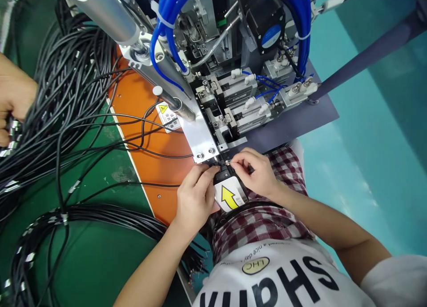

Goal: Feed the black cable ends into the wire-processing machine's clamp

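Observation:
My left hand [195, 196] and my right hand [255, 171] meet at the front of a machine [220, 89], just below its metal plate [200, 138]. Both pinch a thin black cable end [223, 164] at the machine's slot. Under the hands sits a black block with a white label bearing a yellow arrow [229, 196]. My left fingers are curled on the cable from the left. The thumb and forefinger of my right hand are pressed together on its tip.
Bundles of black cables [66, 102] cover the green mat [100, 253] on the left, and more lie at the lower left [83, 218]. Another person's hand [13, 98] grips cables at the left edge. Blue air hoses [167, 27] loop over the machine. Teal floor [367, 133] lies to the right.

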Demonstrator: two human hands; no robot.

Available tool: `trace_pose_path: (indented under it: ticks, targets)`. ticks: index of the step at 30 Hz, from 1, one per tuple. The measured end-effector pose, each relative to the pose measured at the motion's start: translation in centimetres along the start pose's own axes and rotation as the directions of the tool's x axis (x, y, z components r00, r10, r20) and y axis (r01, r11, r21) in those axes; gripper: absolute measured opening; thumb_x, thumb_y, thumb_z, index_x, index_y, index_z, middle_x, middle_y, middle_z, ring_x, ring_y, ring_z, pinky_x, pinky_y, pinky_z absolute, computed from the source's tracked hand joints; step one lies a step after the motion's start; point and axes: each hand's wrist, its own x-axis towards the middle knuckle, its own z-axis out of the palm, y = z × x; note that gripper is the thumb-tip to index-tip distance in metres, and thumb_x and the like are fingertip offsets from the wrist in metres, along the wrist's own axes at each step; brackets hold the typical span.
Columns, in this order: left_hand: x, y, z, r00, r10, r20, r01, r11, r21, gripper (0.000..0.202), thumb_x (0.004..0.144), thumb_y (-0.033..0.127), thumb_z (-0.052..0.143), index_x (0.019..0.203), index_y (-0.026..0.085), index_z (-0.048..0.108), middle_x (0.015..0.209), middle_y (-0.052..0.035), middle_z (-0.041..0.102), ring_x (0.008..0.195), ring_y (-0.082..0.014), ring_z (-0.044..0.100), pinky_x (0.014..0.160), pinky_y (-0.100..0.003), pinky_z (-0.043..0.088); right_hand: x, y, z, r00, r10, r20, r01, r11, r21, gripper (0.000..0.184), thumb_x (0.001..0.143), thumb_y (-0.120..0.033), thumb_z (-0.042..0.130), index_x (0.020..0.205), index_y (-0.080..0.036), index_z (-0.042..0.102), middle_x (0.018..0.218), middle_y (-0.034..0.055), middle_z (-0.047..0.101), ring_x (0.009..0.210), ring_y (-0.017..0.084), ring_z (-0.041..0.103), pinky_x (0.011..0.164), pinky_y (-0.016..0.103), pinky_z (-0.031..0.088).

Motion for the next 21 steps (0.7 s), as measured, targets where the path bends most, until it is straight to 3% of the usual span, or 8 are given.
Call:
trace_pose_path:
  ticks: [5, 10, 14, 19, 21]
  targets:
    - [0.0, 0.0, 0.0, 1.0, -0.001, 0.01, 0.0, 1.0, 0.006, 0.034, 0.093, 0.008, 0.05, 0.119, 0.024, 0.065, 0.109, -0.0074, 0.065, 0.103, -0.019, 0.065, 0.09, -0.031, 0.055, 0.1, 1.5, 0.5, 0.974, 0.21, 0.08, -0.225, 0.921, 0.319, 0.017, 0.092, -0.037, 0.063, 0.086, -0.021, 0.063, 0.081, 0.0008, 0.058, 0.06, 0.012, 0.051, 0.054, 0.026, 0.041]
    - [0.0, 0.1, 0.1, 1.0, -0.016, 0.005, 0.016, 1.0, 0.009, 0.031, 0.093, 0.01, 0.051, 0.116, 0.024, 0.066, 0.107, -0.0069, 0.065, 0.101, -0.0191, 0.066, 0.088, -0.031, 0.055, 0.5, 2.0, -0.3, 0.873, 0.399, 0.278, -0.487, 0.735, 0.472, 0.032, 0.092, -0.049, 0.062, 0.084, -0.018, 0.064, 0.076, -0.0014, 0.059, 0.05, 0.008, 0.047, 0.05, 0.024, 0.037]
    - [0.1, 0.2, 0.1, 1.0, -0.007, 0.003, 0.007, 1.0, 0.001, 0.031, 0.093, 0.008, 0.052, 0.116, 0.023, 0.066, 0.108, -0.0065, 0.065, 0.102, -0.0185, 0.065, 0.088, -0.03, 0.055, 1.0, 1.0, -0.6, 0.854, 0.399, 0.333, -0.514, 0.746, 0.423, 0.029, 0.09, -0.046, 0.065, 0.084, -0.018, 0.064, 0.071, -0.0028, 0.057, 0.054, 0.009, 0.048, 0.054, 0.024, 0.039]
    - [0.2, 0.2, 0.1, 1.0, -0.004, 0.007, 0.004, 1.0, 0.001, 0.031, 0.093, 0.007, 0.052, 0.117, 0.022, 0.066, 0.109, -0.0066, 0.064, 0.102, -0.0175, 0.064, 0.088, -0.029, 0.053, 1.0, 0.4, -0.5, 0.95, 0.283, 0.135, -0.31, 0.911, 0.273, 0.019, 0.088, -0.036, 0.067, 0.083, -0.018, 0.064, 0.077, 0.0001, 0.061, 0.064, 0.012, 0.053, 0.06, 0.026, 0.041]
    - [0.1, 0.2, 0.1, 1.0, 0.014, 0.005, -0.014, 0.999, 0.041, 0.031, 0.093, 0.008, 0.053, 0.118, 0.023, 0.066, 0.107, -0.0072, 0.065, 0.1, -0.0187, 0.063, 0.086, -0.032, 0.052, 1.0, 0.5, -0.5, 0.933, 0.314, 0.175, -0.354, 0.887, 0.296, 0.019, 0.088, -0.037, 0.066, 0.085, -0.018, 0.064, 0.078, 0.0003, 0.061, 0.063, 0.011, 0.054, 0.059, 0.026, 0.041]
